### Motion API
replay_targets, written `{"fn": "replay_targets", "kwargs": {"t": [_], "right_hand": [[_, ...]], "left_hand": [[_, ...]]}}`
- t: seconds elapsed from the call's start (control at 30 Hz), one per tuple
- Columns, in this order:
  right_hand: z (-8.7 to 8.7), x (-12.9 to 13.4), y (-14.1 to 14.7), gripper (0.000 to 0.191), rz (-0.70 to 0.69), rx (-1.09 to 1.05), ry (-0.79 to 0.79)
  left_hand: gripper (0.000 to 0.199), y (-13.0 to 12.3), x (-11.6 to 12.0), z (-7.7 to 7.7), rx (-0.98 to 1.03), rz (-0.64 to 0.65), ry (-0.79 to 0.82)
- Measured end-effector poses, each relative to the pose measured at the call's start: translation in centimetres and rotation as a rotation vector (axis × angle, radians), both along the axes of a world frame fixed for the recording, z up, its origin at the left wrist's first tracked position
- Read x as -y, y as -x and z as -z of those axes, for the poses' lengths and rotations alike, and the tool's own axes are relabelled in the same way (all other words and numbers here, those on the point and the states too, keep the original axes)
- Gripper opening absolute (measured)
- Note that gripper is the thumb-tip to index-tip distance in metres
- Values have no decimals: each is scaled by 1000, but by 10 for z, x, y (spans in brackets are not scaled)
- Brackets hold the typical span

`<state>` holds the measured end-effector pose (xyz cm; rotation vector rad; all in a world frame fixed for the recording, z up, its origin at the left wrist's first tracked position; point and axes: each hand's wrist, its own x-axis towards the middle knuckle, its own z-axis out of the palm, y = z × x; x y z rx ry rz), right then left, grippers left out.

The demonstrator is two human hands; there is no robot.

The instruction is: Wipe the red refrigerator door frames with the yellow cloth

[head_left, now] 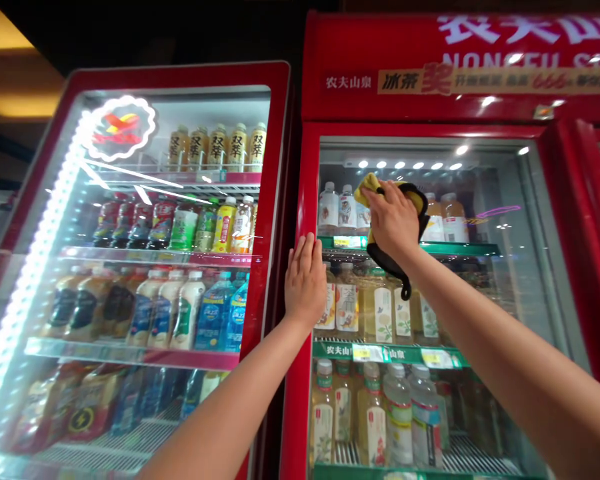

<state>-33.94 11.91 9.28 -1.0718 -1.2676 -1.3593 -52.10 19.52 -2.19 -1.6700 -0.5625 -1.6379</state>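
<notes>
My right hand (pixel 394 217) presses a yellow cloth with black edging (pixel 416 200) against the glass door (pixel 510 200) of the right-hand red fridge, level with its top shelf. Part of the cloth sticks out past the fingertips, and a dark strip of it hangs below the palm. My left hand (pixel 306 280) lies flat on the red door frame (pixel 293 373) at the left side of that fridge, fingers pointing up, with nothing in it. Behind the glass, bottles stand on several shelves, partly hidden by my right hand and the cloth.
A second red-framed fridge (pixel 279 133) stands at the left, full of bottles, with a bright light strip down its left side. A dark gap separates the two fridges. At the far right is another red door frame (pixel 593 200). A red sign panel (pixel 345 47) runs above the right-hand fridge.
</notes>
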Motion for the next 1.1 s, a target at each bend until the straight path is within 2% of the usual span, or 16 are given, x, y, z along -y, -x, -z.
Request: {"fn": "replay_targets", "kwargs": {"t": [0.1,0.17,0.2,0.27,0.33,0.4,0.47,0.53,0.6,0.67,0.7,0.77,0.83,0.93,1.0,1.1], "right_hand": [[38,0,-4,45,4,-83,-32],[60,-3,6,48,-6,-5,23],[64,-4,12,49,-11,69,71],[54,-5,21,51,-12,193,148],[28,-2,20,52,-5,231,168],[1,4,7,51,1,187,142],[-8,9,-12,50,1,89,87],[6,12,-28,50,0,-21,17],[33,13,-35,51,12,-66,-9],[56,13,-35,52,39,4,37],[60,13,-35,52,53,62,73],[51,15,-36,53,69,170,130],[26,20,-45,54,68,207,141],[-8,30,-77,55,57,116,87],[-7,35,-101,55,47,-3,14],[24,36,-121,54,44,-132,-69]], "left_hand": [[62,-1,0,-1,11,0,8],[61,-2,1,-2,22,-9,10],[59,-2,1,-3,27,-15,9],[58,-1,2,-6,29,-29,5],[57,-1,5,-10,17,-45,-5],[56,-2,10,-15,-12,-63,-17],[55,-4,16,-17,-38,-76,-20],[56,-9,22,-16,-60,-77,-11],[57,-16,28,-13,-77,-68,-1],[58,-26,32,-11,-102,-56,2],[58,-33,34,-11,-117,-52,0],[58,-49,37,-12,-152,-52,-8],[57,-65,40,-16,-175,-49,-13],[58,-86,42,-18,-185,-33,-14],[58,-92,42,-16,-181,-30,-19],[57,-95,42,-9,-166,-47,-35]]}}
